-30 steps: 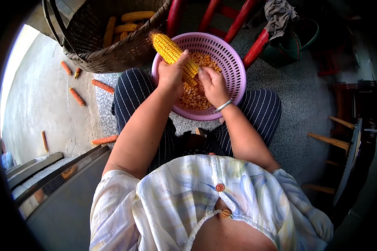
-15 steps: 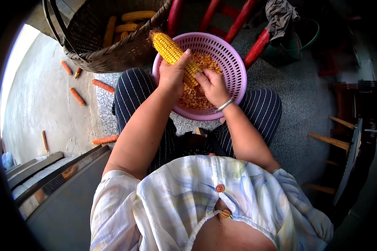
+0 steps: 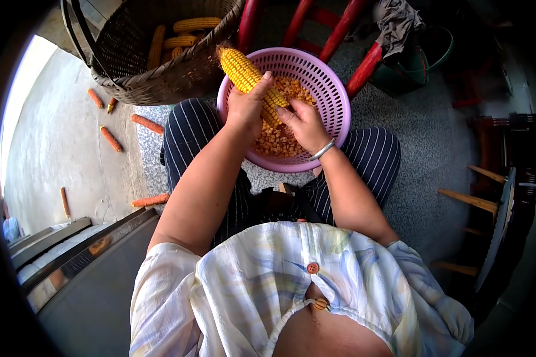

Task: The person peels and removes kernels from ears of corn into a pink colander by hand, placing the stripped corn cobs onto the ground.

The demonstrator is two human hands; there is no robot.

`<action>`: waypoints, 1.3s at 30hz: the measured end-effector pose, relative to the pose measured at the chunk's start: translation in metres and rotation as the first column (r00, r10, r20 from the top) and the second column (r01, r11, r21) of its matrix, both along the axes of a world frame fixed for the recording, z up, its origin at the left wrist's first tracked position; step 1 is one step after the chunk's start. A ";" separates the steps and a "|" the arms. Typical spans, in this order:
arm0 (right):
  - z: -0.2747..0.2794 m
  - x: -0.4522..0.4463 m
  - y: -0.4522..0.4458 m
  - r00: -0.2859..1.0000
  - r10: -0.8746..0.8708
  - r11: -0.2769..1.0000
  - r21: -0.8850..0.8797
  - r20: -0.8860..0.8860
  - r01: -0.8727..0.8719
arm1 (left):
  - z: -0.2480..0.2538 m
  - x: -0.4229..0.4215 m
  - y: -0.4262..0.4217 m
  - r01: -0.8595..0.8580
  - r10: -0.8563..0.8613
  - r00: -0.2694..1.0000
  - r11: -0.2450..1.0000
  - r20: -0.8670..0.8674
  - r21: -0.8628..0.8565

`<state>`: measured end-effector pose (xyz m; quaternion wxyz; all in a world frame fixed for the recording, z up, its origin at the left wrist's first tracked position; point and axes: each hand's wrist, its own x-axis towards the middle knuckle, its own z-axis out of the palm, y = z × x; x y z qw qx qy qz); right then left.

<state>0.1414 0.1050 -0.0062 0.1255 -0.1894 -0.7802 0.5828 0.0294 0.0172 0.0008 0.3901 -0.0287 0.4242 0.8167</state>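
A yellow ear of corn (image 3: pixel 242 66) slants over a pink plastic basket (image 3: pixel 330 83) with slotted sides. Wrapped round the ear's middle is my left hand (image 3: pixel 245 107), its thumb lying along the kernels. My right hand (image 3: pixel 304 125), with a silver bangle at the wrist, presses thumb and bent fingers on the ear's lower end; part of that end is hidden by the fingers. Loose corn kernels (image 3: pixel 274 143) cover the bottom of the basket, which sits between my knees.
A dark wicker basket (image 3: pixel 161 80) with several corn ears (image 3: pixel 196 24) stands at the upper left. Stripped cobs (image 3: pixel 110 138) lie on the floor to the left. Red wooden legs (image 3: pixel 363 69) rise behind the pink basket, near a green bucket (image 3: pixel 420 77) and grey cloth (image 3: pixel 399 24).
My right thumb has shifted slightly on the lower end of the ear. The left hand keeps its hold, and the ear stays at nearly the same slant.
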 end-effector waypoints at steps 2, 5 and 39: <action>0.001 0.001 0.001 1.000 -0.007 0.996 0.086 0.015 0.005 | 0.001 -0.001 0.000 0.005 -0.007 0.997 1.000 0.073 0.029; -0.006 -0.001 -0.004 0.998 -0.024 0.987 0.157 -0.063 0.034 | -0.001 -0.001 0.001 -0.010 0.009 0.999 1.000 -0.052 -0.022; -0.013 -0.003 -0.011 0.991 -0.115 0.880 0.456 -0.063 0.132 | 0.004 0.003 -0.003 0.032 -0.032 0.995 0.999 -0.093 -0.004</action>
